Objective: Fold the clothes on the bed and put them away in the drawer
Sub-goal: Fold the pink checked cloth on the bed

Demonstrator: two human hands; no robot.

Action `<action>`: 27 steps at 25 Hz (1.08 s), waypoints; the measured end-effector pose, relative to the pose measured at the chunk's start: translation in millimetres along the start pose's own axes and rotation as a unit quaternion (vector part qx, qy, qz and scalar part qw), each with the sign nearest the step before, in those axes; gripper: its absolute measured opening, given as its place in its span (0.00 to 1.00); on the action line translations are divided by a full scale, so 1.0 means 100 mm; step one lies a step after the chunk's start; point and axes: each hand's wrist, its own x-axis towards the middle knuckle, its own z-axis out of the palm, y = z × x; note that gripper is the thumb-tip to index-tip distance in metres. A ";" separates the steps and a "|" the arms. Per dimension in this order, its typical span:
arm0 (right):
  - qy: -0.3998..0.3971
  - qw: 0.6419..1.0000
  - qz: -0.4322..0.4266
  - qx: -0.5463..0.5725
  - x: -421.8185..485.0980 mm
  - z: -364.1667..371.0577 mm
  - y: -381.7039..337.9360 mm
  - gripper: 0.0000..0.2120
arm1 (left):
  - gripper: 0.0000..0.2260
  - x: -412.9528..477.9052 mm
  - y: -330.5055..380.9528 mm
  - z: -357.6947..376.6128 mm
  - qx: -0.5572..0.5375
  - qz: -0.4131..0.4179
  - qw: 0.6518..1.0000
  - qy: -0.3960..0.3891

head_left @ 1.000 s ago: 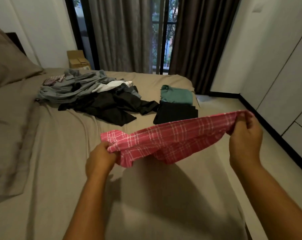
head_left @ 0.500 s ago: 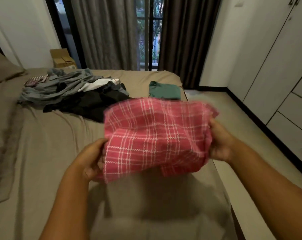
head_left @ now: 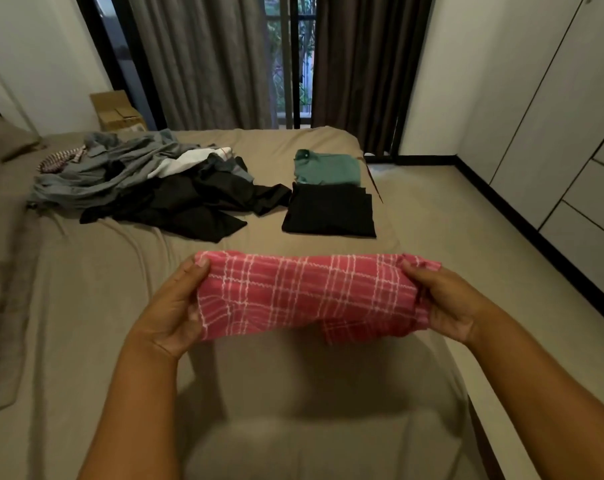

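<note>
A pink plaid garment (head_left: pixel 304 292) hangs stretched above the tan bed (head_left: pixel 85 323), folded into a wide band. My left hand (head_left: pixel 175 310) grips its left end and my right hand (head_left: pixel 446 303) grips its right end. Beyond it lie a folded black garment (head_left: pixel 330 211) and a folded green shirt (head_left: pixel 326 168) near the bed's right edge. A loose pile of grey, white and black clothes (head_left: pixel 148 181) sprawls at the far left. Drawer fronts (head_left: pixel 584 209) line the white cabinet on the right.
A pillow (head_left: pixel 2 140) sits at the far left. A cardboard box (head_left: pixel 118 112) stands behind the bed by the curtains (head_left: pixel 203 60). Floor (head_left: pixel 466 237) runs between the bed's right side and the cabinet.
The pink garment went from a stretched strip, through a raised bunched sheet, to a lower folded band held at both ends. The view has tilted slightly down.
</note>
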 end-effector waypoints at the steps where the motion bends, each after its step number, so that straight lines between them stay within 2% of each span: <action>1: 0.015 1.000 0.003 -0.008 0.02 -0.02 -0.07 0.16 | 0.07 0.02 0.04 -0.03 -0.009 0.029 0.999 0.023; 2: 0.033 0.999 0.013 -0.009 0.04 -0.04 -0.14 0.17 | 0.07 0.03 0.07 -0.07 -0.015 0.053 0.997 0.045; 3: 0.032 0.998 0.022 0.043 0.07 -0.07 -0.20 0.21 | 0.07 0.06 0.09 -0.09 -0.021 0.073 0.995 0.066; 5: -0.007 0.982 -0.005 0.188 0.09 -0.09 -0.26 0.25 | 0.06 0.07 0.10 -0.13 -0.035 0.100 0.990 0.091; 6: -0.035 0.977 -0.028 0.209 0.09 -0.08 -0.27 0.28 | 0.06 0.06 0.12 -0.13 -0.041 0.104 0.990 0.083; 8: -0.063 0.994 -0.046 0.076 0.08 0.00 -0.20 0.29 | 0.09 0.04 0.14 -0.14 -0.045 0.090 0.994 0.049; 10: -0.071 0.996 -0.028 -0.050 0.12 0.10 -0.05 0.23 | 0.12 0.05 0.13 -0.16 -0.013 0.069 0.997 0.023; 12: 0.001 0.996 -0.035 -0.076 0.15 0.22 -0.02 0.16 | 0.14 0.05 0.10 -0.21 0.034 0.059 0.997 0.034; 14: 0.083 0.990 -0.099 -0.056 0.16 0.25 -0.08 0.16 | 0.14 0.04 0.15 -0.27 0.076 0.059 0.993 0.068; 16: 0.143 0.974 -0.158 -0.082 0.17 0.26 -0.17 0.16 | 0.12 0.04 0.25 -0.33 0.125 0.066 0.986 0.093; 19: 0.176 0.958 -0.141 -0.177 0.23 0.25 -0.30 0.13 | 0.09 0.15 0.33 -0.36 0.165 0.064 0.972 0.153; 22: 0.202 0.956 -0.112 -0.182 0.38 0.23 -0.59 0.13 | 0.10 0.35 0.43 -0.27 0.187 0.052 0.964 0.184; 24: 0.231 0.950 -0.140 -0.157 0.46 0.27 -0.91 0.11 | 0.07 0.48 0.69 -0.12 0.196 0.069 0.960 0.186; 27: 0.283 0.918 -0.245 -0.135 0.45 0.34 -1.26 0.12 | 0.06 0.51 1.16 0.06 0.193 0.139 0.954 0.182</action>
